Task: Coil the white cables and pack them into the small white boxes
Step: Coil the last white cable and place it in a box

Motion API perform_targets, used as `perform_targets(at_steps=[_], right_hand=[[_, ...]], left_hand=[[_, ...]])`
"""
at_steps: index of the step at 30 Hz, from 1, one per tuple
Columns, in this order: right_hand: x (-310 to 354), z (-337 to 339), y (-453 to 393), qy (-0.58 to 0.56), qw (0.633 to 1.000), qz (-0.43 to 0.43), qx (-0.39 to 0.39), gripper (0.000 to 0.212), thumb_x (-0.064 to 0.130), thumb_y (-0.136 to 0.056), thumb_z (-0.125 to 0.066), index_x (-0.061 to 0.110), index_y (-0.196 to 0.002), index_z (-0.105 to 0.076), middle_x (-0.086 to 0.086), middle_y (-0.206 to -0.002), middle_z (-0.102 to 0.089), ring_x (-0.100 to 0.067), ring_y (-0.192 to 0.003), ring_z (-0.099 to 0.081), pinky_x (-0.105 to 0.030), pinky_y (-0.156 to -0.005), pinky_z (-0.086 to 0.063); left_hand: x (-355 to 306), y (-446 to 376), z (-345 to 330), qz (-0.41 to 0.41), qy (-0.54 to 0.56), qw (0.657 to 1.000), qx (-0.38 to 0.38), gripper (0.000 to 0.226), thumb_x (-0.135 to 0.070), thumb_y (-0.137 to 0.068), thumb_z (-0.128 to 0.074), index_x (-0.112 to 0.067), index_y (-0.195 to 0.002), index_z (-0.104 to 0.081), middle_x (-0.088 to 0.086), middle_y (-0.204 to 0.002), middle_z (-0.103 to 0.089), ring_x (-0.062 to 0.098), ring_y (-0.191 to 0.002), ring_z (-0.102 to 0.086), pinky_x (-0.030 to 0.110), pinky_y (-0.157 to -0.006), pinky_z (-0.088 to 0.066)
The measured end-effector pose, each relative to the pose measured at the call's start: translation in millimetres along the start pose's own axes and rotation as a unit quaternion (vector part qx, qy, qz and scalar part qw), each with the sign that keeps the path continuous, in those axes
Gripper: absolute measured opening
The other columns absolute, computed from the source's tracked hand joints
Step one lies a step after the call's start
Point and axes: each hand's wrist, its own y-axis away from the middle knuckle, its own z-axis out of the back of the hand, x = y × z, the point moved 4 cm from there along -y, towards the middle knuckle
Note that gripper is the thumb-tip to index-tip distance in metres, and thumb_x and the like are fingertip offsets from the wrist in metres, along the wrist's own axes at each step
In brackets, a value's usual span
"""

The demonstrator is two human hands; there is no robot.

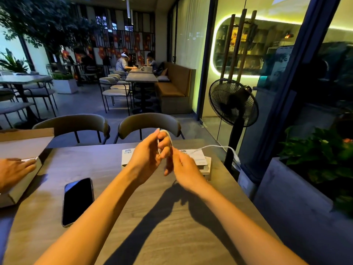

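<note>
My left hand (pixel 148 153) is raised above the table with loops of a white cable (pixel 215 146) wound around its fingers. My right hand (pixel 181 165) sits just right of it, pinching the same cable. The free end of the cable swings out to the right, past the table edge, and ends in a connector. Behind my hands lie small white boxes: one flat with a barcode label (pixel 127 156) and one to the right (pixel 202 161), partly hidden by my hands.
A black phone (pixel 77 201) lies face up on the wooden table at the left. Another person's hand (pixel 13 170) rests on an open cardboard box (pixel 21 180) at the far left. Two chairs stand across the table, a standing fan (pixel 233 104) at the right.
</note>
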Motion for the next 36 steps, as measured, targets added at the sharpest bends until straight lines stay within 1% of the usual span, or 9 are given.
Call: perform_targets(at_steps=[4,7,14,21,24,27,30,33,36], right_hand=[[-1.7,-19.4,11.9,-0.054,0.992,-0.047,0.106,0.035,0.035,-0.110,-0.037,0.015,-0.091,-0.058,-0.007,-0.080,-0.074,-0.027,-0.089,-0.072,-0.047,-0.099,-0.054],[1.6,-21.2,19.9,0.018,0.990,-0.031,0.136,0.022,0.033,-0.107,-0.048,0.020,-0.094,-0.060,-0.001,-0.073,-0.070,-0.023,-0.078,-0.071,-0.043,-0.092,-0.057],[31.0,23.4,16.4,0.214,0.972,0.098,0.023,0.021,0.039,-0.101,-0.058,0.029,-0.095,-0.076,0.008,-0.083,-0.071,-0.006,-0.076,-0.061,-0.028,-0.071,-0.047],[41.1,76.1,2.5,0.100,0.970,0.177,-0.133,0.043,0.058,-0.084,-0.066,0.018,-0.069,-0.070,0.005,-0.056,-0.056,-0.006,-0.054,-0.048,-0.016,-0.052,-0.037],[11.1,52.6,-5.1,0.041,0.984,0.096,-0.147,0.044,0.044,-0.104,-0.049,0.014,-0.076,-0.065,0.003,-0.060,-0.055,-0.003,-0.054,-0.047,-0.019,-0.054,-0.033],[-15.4,11.0,0.3,0.087,0.996,0.008,-0.027,0.035,0.019,-0.108,-0.043,0.008,-0.084,-0.066,0.007,-0.065,-0.050,-0.006,-0.058,-0.047,-0.024,-0.057,-0.035],[-10.7,-7.7,14.4,0.146,0.988,0.009,0.053,0.035,0.023,-0.108,-0.042,0.019,-0.082,-0.064,0.005,-0.069,-0.054,-0.010,-0.062,-0.049,-0.033,-0.062,-0.038],[17.3,9.0,20.0,0.224,0.971,0.084,0.021,0.029,0.033,-0.107,-0.046,0.030,-0.087,-0.067,0.006,-0.086,-0.068,-0.011,-0.080,-0.060,-0.034,-0.074,-0.047],[41.9,35.7,20.3,0.270,0.950,0.157,-0.009,0.017,0.038,-0.100,-0.061,0.031,-0.099,-0.076,0.017,-0.077,-0.065,0.000,-0.073,-0.058,-0.021,-0.068,-0.043]], left_hand=[[-8.5,-4.5,16.4,-0.062,0.059,0.992,-0.091,0.039,-0.027,-0.109,-0.028,-0.011,-0.088,-0.056,0.007,-0.088,-0.072,0.023,-0.096,-0.072,0.031,-0.087,-0.054],[-8.3,-5.0,29.0,-0.103,-0.209,0.964,-0.129,0.041,-0.026,-0.110,-0.026,-0.008,-0.104,-0.063,0.008,-0.111,-0.074,0.018,-0.114,-0.067,0.031,-0.101,-0.049],[12.8,7.0,24.9,-0.133,-0.584,0.800,-0.042,0.027,-0.035,-0.107,-0.036,-0.022,-0.093,-0.054,-0.003,-0.081,-0.064,0.010,-0.076,-0.062,0.027,-0.072,-0.051],[-1.5,12.2,-9.1,0.012,-0.201,0.980,-0.011,0.049,-0.040,-0.105,-0.036,-0.021,-0.060,-0.042,-0.004,-0.053,-0.032,0.010,-0.049,-0.029,0.018,-0.050,-0.030],[-18.6,14.1,-27.2,-0.001,0.011,0.998,0.056,0.040,-0.036,-0.105,-0.035,-0.020,-0.070,-0.045,-0.004,-0.059,-0.032,0.008,-0.048,-0.029,0.017,-0.054,-0.037],[-23.8,0.7,-24.4,-0.061,-0.031,0.998,0.011,0.036,-0.029,-0.108,-0.029,-0.016,-0.083,-0.051,0.000,-0.073,-0.052,0.015,-0.066,-0.057,0.025,-0.068,-0.052],[-23.4,-7.4,1.3,-0.178,-0.379,0.904,-0.079,0.034,-0.023,-0.110,-0.028,-0.010,-0.096,-0.056,0.003,-0.094,-0.068,0.023,-0.096,-0.067,0.040,-0.093,-0.052],[-3.1,0.7,16.7,-0.162,-0.597,0.783,-0.057,0.025,-0.028,-0.107,-0.033,-0.018,-0.096,-0.052,-0.001,-0.091,-0.062,0.011,-0.083,-0.062,0.036,-0.079,-0.054],[13.9,14.6,16.9,-0.117,-0.621,0.775,-0.010,0.028,-0.038,-0.105,-0.037,-0.024,-0.092,-0.058,-0.007,-0.078,-0.061,0.007,-0.071,-0.059,0.022,-0.068,-0.049]])
